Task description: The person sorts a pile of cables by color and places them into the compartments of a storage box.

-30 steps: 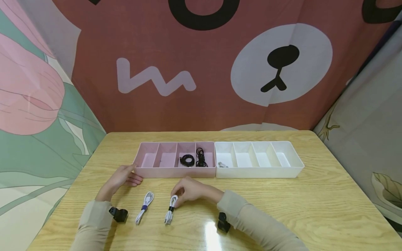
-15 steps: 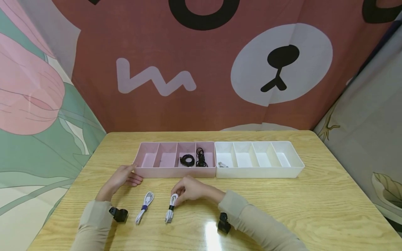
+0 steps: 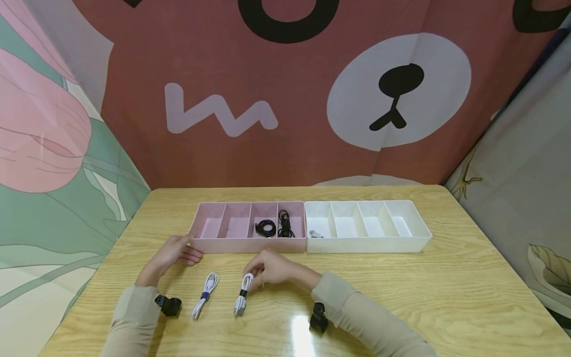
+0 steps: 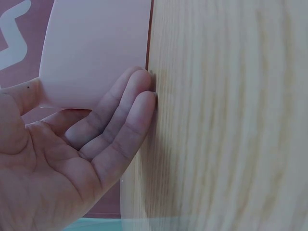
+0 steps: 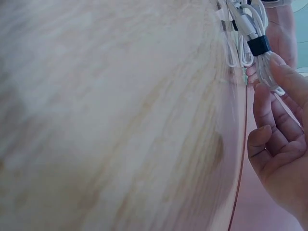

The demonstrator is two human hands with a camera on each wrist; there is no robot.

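My right hand pinches one end of a coiled white cable between thumb and fingertips. The cable is bound with a black strap and slants toward the front; in the right wrist view this cable hangs from the fingers. Left of it, a second coiled white cable with a dark blue strap lies on the table. My left hand rests at the front left corner of the pink divided box. In the left wrist view its thumb touches the box edge and the loosely extended fingers rest along the box wall.
Two black coiled cables, one looped round and one bundled long, lie in separate right-hand compartments of the pink box. A white divided box adjoins it, with a small pale item in its leftmost compartment. A printed cloth hangs behind the table.
The strapped cable in my right hand has risen very slightly, and the right hand has barely shifted. My left hand stays at the box corner.
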